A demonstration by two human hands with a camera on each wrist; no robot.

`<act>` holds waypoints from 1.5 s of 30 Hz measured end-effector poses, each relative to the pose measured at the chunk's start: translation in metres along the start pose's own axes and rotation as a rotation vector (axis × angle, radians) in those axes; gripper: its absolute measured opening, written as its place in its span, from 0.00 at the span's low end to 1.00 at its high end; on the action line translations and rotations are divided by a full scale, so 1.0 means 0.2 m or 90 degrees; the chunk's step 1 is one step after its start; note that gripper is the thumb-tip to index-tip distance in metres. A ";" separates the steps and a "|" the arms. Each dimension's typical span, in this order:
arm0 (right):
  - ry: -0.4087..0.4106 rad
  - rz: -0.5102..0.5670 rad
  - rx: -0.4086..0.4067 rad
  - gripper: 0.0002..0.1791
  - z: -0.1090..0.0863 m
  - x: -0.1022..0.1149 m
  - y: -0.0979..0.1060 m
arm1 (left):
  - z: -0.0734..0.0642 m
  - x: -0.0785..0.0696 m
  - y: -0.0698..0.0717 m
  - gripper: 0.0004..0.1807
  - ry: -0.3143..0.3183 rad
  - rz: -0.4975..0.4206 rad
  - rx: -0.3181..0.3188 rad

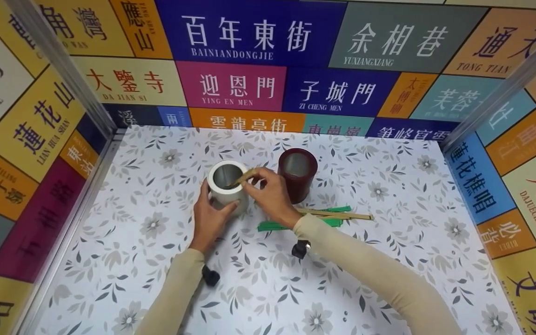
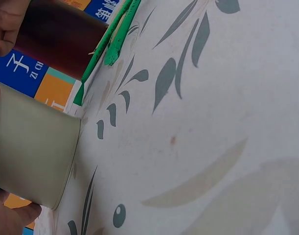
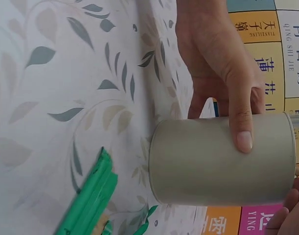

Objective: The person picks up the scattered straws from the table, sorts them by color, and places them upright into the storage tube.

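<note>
My left hand (image 1: 211, 217) grips a pale grey-green cylindrical holder (image 1: 243, 203) with a white rim, standing upright on the table. In the right wrist view the left thumb lies along the side of this holder (image 3: 208, 166). Between thumb and fingers, my right hand (image 1: 271, 194) pinches a thin tan stick (image 1: 248, 175) at the rim, its lower end inside the opening. A dark red cylindrical holder (image 1: 304, 184) stands just to the right, behind the right hand. How deep the stick reaches is unclear.
Tan sticks (image 1: 358, 216) and green strips (image 1: 272, 226) lie in a loose pile below the dark red holder, partly under the right forearm. The table (image 1: 156, 279) has a white leaf-and-flower cover. Colourful panels with lettering (image 1: 244, 32) enclose its back and sides.
</note>
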State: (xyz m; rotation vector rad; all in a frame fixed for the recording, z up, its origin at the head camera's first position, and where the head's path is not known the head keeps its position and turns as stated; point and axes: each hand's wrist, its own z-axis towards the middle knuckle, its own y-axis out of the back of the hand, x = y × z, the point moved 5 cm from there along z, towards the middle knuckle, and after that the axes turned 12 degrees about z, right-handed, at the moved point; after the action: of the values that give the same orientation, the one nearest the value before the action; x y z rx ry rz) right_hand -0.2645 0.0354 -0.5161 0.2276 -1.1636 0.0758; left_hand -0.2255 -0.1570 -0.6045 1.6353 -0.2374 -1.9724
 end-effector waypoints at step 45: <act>-0.089 -0.154 0.101 0.09 -0.46 -0.44 0.83 | 0.00 0.01 -0.01 0.60 0.016 -0.015 0.005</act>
State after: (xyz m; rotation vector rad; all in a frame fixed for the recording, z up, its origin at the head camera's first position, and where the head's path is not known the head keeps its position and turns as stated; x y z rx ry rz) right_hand -0.2460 0.2220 -0.6075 0.5195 -1.2614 -0.0624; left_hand -0.2260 -0.1560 -0.6065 1.6735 -0.2168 -1.9703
